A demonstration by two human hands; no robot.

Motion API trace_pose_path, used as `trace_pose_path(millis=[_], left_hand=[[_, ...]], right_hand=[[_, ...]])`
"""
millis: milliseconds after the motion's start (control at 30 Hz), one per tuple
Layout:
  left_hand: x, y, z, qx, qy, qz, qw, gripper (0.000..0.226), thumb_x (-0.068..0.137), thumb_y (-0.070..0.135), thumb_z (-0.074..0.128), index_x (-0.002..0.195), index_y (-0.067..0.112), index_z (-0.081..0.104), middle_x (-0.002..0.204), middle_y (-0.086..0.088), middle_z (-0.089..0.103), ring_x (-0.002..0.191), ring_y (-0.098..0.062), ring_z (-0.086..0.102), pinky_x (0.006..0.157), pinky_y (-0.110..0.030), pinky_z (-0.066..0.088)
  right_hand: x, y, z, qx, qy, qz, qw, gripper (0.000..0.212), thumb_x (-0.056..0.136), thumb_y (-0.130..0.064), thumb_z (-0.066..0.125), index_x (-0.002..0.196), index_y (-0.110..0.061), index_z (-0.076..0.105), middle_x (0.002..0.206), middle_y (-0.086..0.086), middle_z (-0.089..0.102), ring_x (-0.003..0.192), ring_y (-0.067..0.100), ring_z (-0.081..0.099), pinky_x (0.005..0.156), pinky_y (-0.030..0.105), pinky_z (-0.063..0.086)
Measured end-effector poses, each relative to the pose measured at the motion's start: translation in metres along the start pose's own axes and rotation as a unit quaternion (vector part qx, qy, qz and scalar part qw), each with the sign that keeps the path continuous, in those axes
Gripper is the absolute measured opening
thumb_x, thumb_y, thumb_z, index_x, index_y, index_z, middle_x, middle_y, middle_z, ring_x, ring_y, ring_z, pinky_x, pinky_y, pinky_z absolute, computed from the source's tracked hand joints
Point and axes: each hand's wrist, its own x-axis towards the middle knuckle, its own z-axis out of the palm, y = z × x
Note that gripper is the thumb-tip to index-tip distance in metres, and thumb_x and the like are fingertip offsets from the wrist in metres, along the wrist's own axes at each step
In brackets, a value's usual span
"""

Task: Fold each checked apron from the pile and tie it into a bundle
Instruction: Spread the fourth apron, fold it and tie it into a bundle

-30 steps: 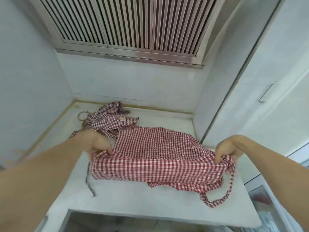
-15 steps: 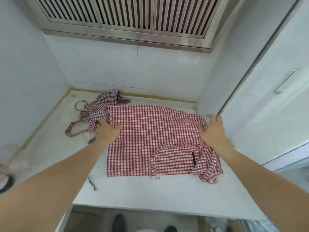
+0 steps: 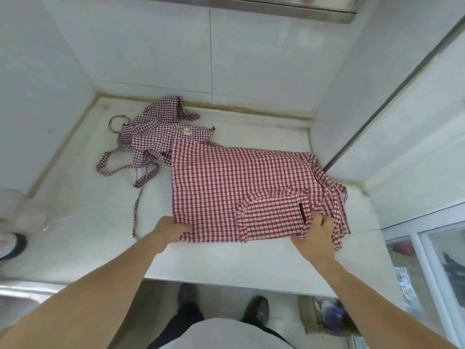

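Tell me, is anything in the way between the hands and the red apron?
No, nothing visible. The left hand already grips the near left corner of the red apron, and the right hand grips its near right edge by the pocket. The darker apron lies behind, out of the way.

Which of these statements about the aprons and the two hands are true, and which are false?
1. The red apron lies flat on the counter. True.
2. The left hand grips the apron's far edge. False: it grips the near left corner.
3. The right hand holds the near edge beside the pocket. True.
4. The dark apron is folded neatly. False: it lies crumpled, straps loose.
5. The dark apron lies right of the red one. False: it lies left, behind.
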Motion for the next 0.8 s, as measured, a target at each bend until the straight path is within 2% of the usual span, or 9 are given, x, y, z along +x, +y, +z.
trace_pose_path(millis=[67,167,233,367,467,567,633,700,800], left_hand=[[0.001,-0.002,0.001,-0.012,0.008,0.031,0.999,0.043,0.091,0.018,0.071,0.13,0.004,0.059,0.125,-0.008,0.065,0.109,-0.028,0.063,0.091,-0.035,0.054],[0.003,-0.001,-0.011,-0.008,0.038,0.05,0.998,0.024,0.094,0.012,0.067,0.111,-0.004,0.064,0.089,-0.011,0.071,0.071,-0.023,0.066,0.057,-0.028,0.053],[0.007,0.0,-0.031,0.046,0.116,0.048,0.991,0.018,0.094,0.013,0.066,0.098,-0.004,0.067,0.072,-0.01,0.067,0.056,-0.021,0.061,0.049,-0.026,0.049],[0.014,-0.013,-0.073,0.1,0.276,-0.022,0.956,0.02,0.085,0.011,0.064,0.098,-0.004,0.066,0.099,-0.025,0.07,0.089,-0.04,0.066,0.077,-0.044,0.056],[0.01,-0.015,-0.069,0.118,0.362,-0.089,0.92,0.052,0.077,0.003,0.069,0.123,-0.001,0.045,0.128,-0.028,0.052,0.117,-0.044,0.05,0.101,-0.051,0.041],[-0.002,-0.001,-0.033,0.201,0.417,0.029,0.886,0.079,0.07,0.009,0.077,0.136,0.006,0.033,0.142,-0.024,0.035,0.131,-0.042,0.033,0.111,-0.054,0.028],[-0.013,0.01,0.005,0.25,0.376,0.166,0.876,0.075,0.072,0.013,0.075,0.135,0.007,0.036,0.143,-0.023,0.034,0.133,-0.041,0.032,0.112,-0.056,0.026],[-0.026,0.018,0.047,0.293,0.287,0.238,0.88,0.067,0.078,0.022,0.072,0.135,0.013,0.038,0.145,-0.02,0.03,0.135,-0.037,0.029,0.114,-0.056,0.026],[-0.036,0.02,0.098,0.326,0.108,0.197,0.918,0.086,0.084,0.053,0.067,0.149,0.024,0.019,0.154,-0.016,0.013,0.143,-0.038,0.017,0.116,-0.059,0.024]], right_hand=[[0.0,0.0,0.001,0.023,0.008,0.029,0.999,0.098,0.066,-0.028,0.089,0.141,-0.005,0.031,0.134,0.022,0.03,0.12,0.04,0.037,0.093,0.054,0.048],[0.007,0.004,-0.005,-0.041,-0.03,0.057,0.997,0.105,0.068,-0.044,0.086,0.146,-0.014,0.024,0.138,0.018,0.027,0.125,0.038,0.034,0.093,0.056,0.047],[0.011,0.011,-0.011,-0.131,-0.055,0.055,0.988,0.093,0.073,-0.052,0.079,0.143,-0.016,0.03,0.138,0.017,0.033,0.126,0.039,0.037,0.096,0.052,0.045],[0.007,0.03,-0.013,-0.249,-0.053,0.034,0.967,0.038,0.094,-0.036,0.055,0.126,-0.016,0.055,0.128,0.009,0.052,0.119,0.03,0.044,0.094,0.045,0.044],[0.002,0.04,-0.013,-0.222,-0.051,0.04,0.973,0.029,0.096,-0.025,0.051,0.121,-0.015,0.059,0.124,0.008,0.053,0.117,0.028,0.045,0.093,0.045,0.042],[-0.001,0.041,-0.013,-0.203,-0.06,0.04,0.977,0.029,0.095,-0.025,0.053,0.121,-0.016,0.06,0.126,0.007,0.052,0.121,0.026,0.045,0.096,0.046,0.04],[-0.001,0.038,-0.014,-0.181,-0.069,0.038,0.98,0.033,0.092,-0.026,0.057,0.124,-0.018,0.059,0.129,0.007,0.051,0.125,0.027,0.045,0.101,0.047,0.038],[-0.001,0.036,-0.016,-0.156,-0.092,0.029,0.983,0.037,0.09,-0.027,0.061,0.125,-0.02,0.056,0.13,0.007,0.05,0.127,0.027,0.044,0.104,0.047,0.036],[0.002,0.036,-0.024,-0.178,-0.154,-0.032,0.971,0.025,0.091,-0.027,0.058,0.114,-0.02,0.058,0.113,0.002,0.06,0.113,0.025,0.057,0.097,0.041,0.042]])
